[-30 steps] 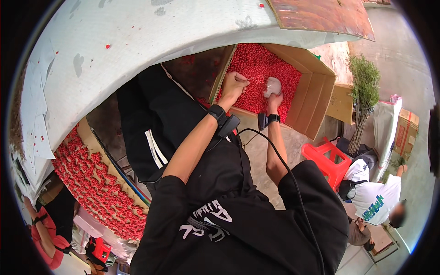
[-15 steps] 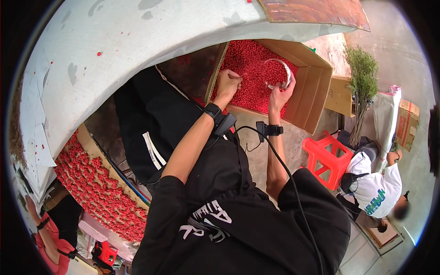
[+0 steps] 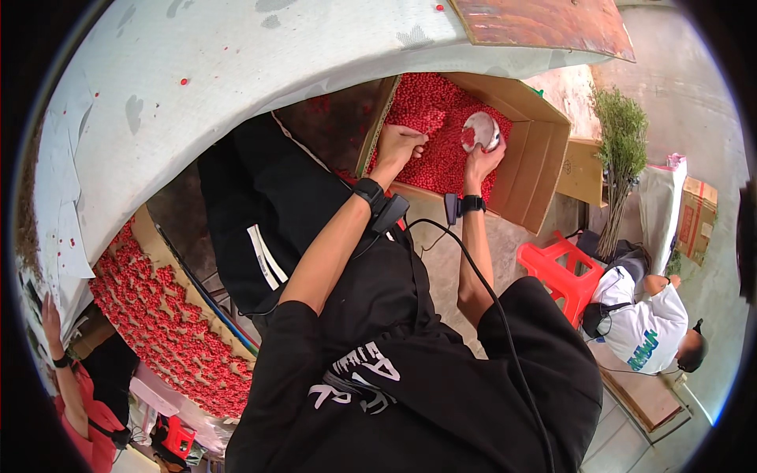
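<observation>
A cardboard box (image 3: 544, 150) holds a thick layer of small red berries (image 3: 441, 167). At its near left side my left hand (image 3: 400, 148) is closed in a pinch. A bunch of paler red berries (image 3: 419, 118) rises just beyond those fingers and seems held by them; its stems are hidden. My right hand (image 3: 484, 164) grips a white bowl (image 3: 481, 126) by its near right edge, above the berries. The bowl's pale inside faces up, with a few red berries at its left.
A white-covered table (image 3: 315, 55) curves along the far left. On the left lies a board of red berry clusters (image 3: 173, 315). A red stool (image 3: 560, 272), a bundle of green stems (image 3: 619, 150) and a seated person (image 3: 646, 315) are at right; another person (image 3: 83, 410) is at lower left.
The bowl has turned from edge-on to showing its inside. The paler berry bunch now stands out beyond my left hand, which has shifted slightly right. The seated person has leaned.
</observation>
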Demonstrator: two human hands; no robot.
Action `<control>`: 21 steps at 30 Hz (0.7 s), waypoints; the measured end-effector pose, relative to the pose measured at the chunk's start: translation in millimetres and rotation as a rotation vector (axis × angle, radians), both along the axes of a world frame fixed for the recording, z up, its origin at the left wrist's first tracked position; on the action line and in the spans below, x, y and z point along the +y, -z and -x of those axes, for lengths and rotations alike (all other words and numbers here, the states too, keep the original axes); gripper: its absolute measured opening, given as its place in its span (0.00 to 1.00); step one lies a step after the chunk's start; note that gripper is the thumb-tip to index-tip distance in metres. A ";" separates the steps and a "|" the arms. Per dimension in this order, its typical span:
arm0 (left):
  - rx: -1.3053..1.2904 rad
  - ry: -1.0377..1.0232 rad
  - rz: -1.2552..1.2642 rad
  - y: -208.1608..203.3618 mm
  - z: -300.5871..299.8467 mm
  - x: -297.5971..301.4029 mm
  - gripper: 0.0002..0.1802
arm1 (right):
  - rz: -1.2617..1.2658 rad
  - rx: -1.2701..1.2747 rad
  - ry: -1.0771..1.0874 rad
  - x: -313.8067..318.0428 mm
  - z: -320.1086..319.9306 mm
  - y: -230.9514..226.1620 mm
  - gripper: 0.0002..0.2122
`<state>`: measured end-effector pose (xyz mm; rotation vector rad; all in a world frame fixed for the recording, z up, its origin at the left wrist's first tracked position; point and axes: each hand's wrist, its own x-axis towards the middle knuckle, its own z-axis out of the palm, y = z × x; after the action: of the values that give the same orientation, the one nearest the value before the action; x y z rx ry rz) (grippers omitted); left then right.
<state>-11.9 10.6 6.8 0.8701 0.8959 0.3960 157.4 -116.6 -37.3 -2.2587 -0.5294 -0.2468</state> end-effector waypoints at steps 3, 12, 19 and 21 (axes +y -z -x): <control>-0.066 0.069 0.075 -11.7 -9.2 -3.4 0.07 | -0.126 0.277 0.049 -28.1 -30.0 48.8 0.23; -0.088 0.049 0.103 -12.4 2.0 -2.0 0.07 | -0.206 0.960 0.214 -32.2 -10.8 68.4 0.22; -0.089 0.013 0.091 -37.7 -15.3 -8.4 0.06 | 0.227 0.434 0.067 -89.0 -50.1 87.1 0.19; -0.038 -0.028 0.078 -35.7 2.1 -8.9 0.06 | 0.309 0.253 -0.051 -83.3 -19.0 62.6 0.17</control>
<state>-13.9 1.7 42.4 0.7771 0.8831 0.3981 176.4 -199.9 -99.9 -2.5217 -0.5162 0.1571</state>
